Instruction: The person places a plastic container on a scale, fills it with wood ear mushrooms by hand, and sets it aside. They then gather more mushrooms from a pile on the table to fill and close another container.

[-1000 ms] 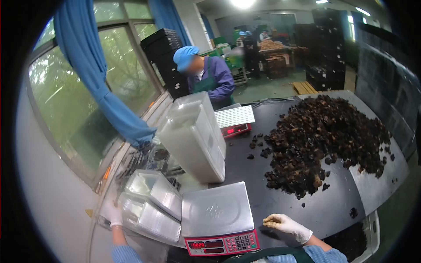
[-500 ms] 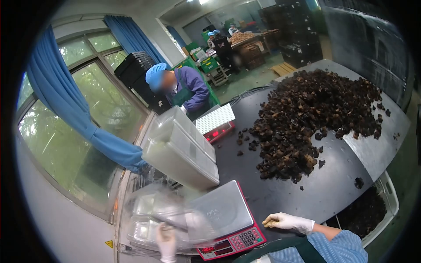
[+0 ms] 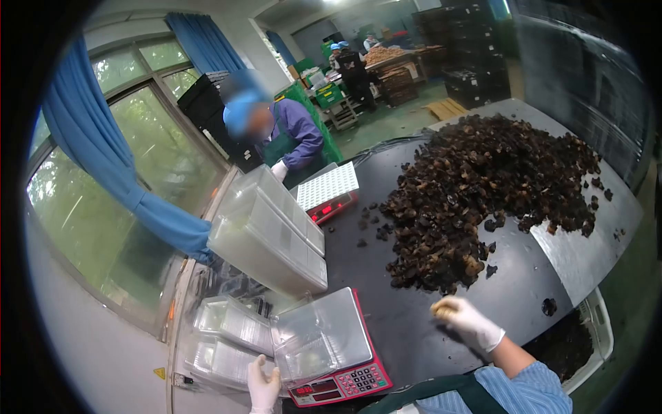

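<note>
My left hand point(image 3: 264, 385), in a white glove, grips the near edge of a clear plastic container point(image 3: 303, 355) that rests on the steel platform of a red scale point(image 3: 345, 381). My right hand point(image 3: 470, 322), also gloved, hovers over the black table point(image 3: 407, 331) just below the near edge of a large pile of dark dried mushrooms point(image 3: 483, 193). Its fingers are curled and the fingertips look yellowish. I see nothing clearly held in it.
Stacks of clear containers point(image 3: 224, 331) lie left of the scale, and a taller stack point(image 3: 265, 231) stands behind it. A co-worker point(image 3: 286, 134) in a blue cap works at a second scale point(image 3: 329, 200). A bin of mushrooms point(image 3: 586, 338) sits below the table's right edge.
My left hand took a clear container from the left stack and set it on the scale. My right hand lifted from the table's near edge toward the mushroom pile.
</note>
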`<state>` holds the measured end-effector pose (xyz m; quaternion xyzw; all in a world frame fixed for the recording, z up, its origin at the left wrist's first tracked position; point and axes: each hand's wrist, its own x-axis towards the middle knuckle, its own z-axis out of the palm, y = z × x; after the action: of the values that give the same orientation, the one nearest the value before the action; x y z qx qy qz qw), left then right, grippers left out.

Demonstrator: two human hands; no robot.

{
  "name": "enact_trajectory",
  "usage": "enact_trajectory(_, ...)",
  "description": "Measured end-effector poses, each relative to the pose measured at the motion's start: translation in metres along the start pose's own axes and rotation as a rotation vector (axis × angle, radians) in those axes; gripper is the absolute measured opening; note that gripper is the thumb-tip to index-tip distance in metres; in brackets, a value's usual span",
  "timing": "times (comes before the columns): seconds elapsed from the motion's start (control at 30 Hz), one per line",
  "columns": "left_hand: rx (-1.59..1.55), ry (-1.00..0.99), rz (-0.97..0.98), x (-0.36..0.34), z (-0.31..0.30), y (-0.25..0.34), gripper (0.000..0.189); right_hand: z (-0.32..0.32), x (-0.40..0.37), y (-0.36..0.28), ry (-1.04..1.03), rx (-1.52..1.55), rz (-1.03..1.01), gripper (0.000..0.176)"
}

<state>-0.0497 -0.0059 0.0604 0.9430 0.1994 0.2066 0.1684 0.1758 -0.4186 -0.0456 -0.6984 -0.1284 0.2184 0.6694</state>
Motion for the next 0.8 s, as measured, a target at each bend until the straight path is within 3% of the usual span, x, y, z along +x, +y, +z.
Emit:
enact_trajectory(0.1,-0.270,-0.209,-0.058,-0.013,-0.003,0.070,0.043,-0.053,0.058,0.048,0.460,-0.078,-0.250,0.019)
enact_trajectory(0.17,-0.308,-0.414,-0.009,-0.023,0.017,0.089,0.043,-0.089,0.095,0.074,0.732,-0.362,-0.353,0.029)
enact_trajectory(0.23,-0.426,-0.424,0.164,-0.026,0.041,0.128,0.036,-0.090,0.113,0.071,0.745,-0.556,-0.243,0.043)
enact_trajectory(0.3,-0.558,-0.602,0.250,-0.015,0.068,0.155,0.038,-0.069,0.116,0.068,0.672,-0.646,-0.178,0.066)
enact_trajectory(0.37,-0.629,-0.647,0.188,-0.007,0.111,0.176,0.032,-0.042,0.104,0.058,0.616,-0.883,-0.309,0.066)
enact_trajectory(0.43,-0.559,-0.494,0.336,0.007,0.166,0.189,0.034,-0.029,0.079,0.052,0.470,-0.940,-0.455,0.061)
enact_trajectory(0.5,-0.589,-0.394,0.332,0.024,0.222,0.199,0.038,-0.025,0.057,0.057,0.278,-0.991,-0.553,0.055)
enact_trajectory(0.57,-0.403,-0.254,0.333,0.035,0.266,0.216,0.049,-0.029,0.031,0.053,0.137,-1.030,-0.616,0.043)
enact_trajectory(0.63,-0.289,-0.288,0.370,0.040,0.304,0.227,0.059,-0.037,0.016,0.060,0.023,-1.050,-0.641,0.035)
enact_trajectory(0.7,0.024,-0.408,0.432,0.023,0.322,0.242,0.058,-0.057,0.011,0.055,0.120,-1.020,-0.658,0.031)
enact_trajectory(0.8,0.090,-0.396,0.622,0.007,0.322,0.252,0.057,-0.085,0.026,0.055,0.494,-0.914,-0.498,0.041)
